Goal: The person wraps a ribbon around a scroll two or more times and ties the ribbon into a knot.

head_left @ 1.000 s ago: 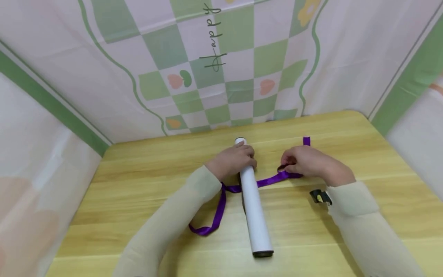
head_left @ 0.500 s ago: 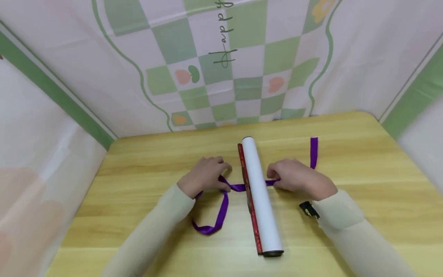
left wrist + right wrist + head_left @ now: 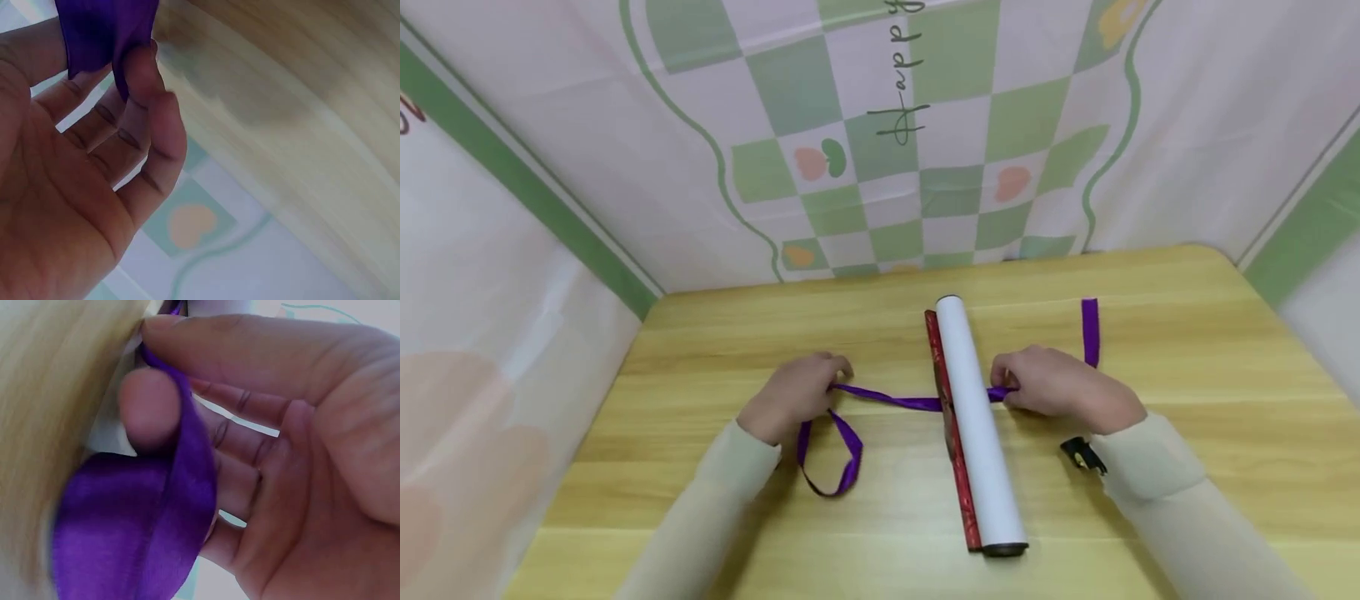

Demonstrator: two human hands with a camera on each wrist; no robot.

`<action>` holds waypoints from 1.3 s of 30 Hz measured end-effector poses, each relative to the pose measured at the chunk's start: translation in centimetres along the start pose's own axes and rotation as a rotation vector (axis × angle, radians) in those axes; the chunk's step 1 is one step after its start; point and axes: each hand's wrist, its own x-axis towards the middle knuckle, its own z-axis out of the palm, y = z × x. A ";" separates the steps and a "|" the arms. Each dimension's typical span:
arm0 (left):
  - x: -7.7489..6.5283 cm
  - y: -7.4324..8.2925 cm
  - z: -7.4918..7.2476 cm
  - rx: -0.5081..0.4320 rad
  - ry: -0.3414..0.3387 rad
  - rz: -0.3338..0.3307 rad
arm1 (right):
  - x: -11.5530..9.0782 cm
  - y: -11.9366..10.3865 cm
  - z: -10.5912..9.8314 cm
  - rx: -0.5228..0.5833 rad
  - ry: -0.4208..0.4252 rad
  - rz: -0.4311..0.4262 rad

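A white roll [image 3: 976,433] with a dark lower end lies lengthwise on the table. Along its left side runs a red patterned strip [image 3: 957,454]. Crosswise, a purple ribbon [image 3: 891,401] passes under the roll and shows on both sides. On the left, my left hand [image 3: 796,394] pinches the ribbon; in the left wrist view, purple ribbon [image 3: 111,31] lies between thumb and fingers. To the roll's right, my right hand [image 3: 1048,383] pinches the ribbon close beside it. Purple ribbon [image 3: 187,481] runs between thumb and index finger in the right wrist view.
A loop of loose ribbon [image 3: 852,467] hangs below my left hand, and a ribbon end [image 3: 1091,329] lies beyond my right hand. The wooden table [image 3: 715,333] meets a patterned cloth [image 3: 895,200] behind. A black wrist device [image 3: 1081,454] sits by my right cuff.
My left hand has left the roll, taken the ribbon and drawn it leftward. My right hand has moved in beside the roll. The red strip, hidden before, now shows.
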 end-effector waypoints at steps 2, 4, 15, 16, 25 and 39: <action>-0.6 -1.1 -0.1 0.025 0.017 -0.048 | -0.1 0.2 -0.4 0.002 0.007 -0.021; -1.4 -2.4 -0.2 0.022 0.028 -0.092 | -0.3 0.5 -0.8 0.009 0.015 -0.040; -6.5 -9.0 -1.7 0.003 0.085 -0.231 | -2.6 4.7 -4.2 0.075 0.084 0.019; -6.8 -9.3 -1.7 -0.006 0.090 -0.228 | -2.8 5.2 -4.5 0.057 0.107 0.027; -5.5 -4.8 -0.7 -0.054 0.120 0.015 | -3.1 5.8 -4.8 0.013 0.168 0.028; -0.9 0.3 0.7 0.110 0.111 -0.102 | -1.2 2.3 -1.5 0.055 -0.034 -0.029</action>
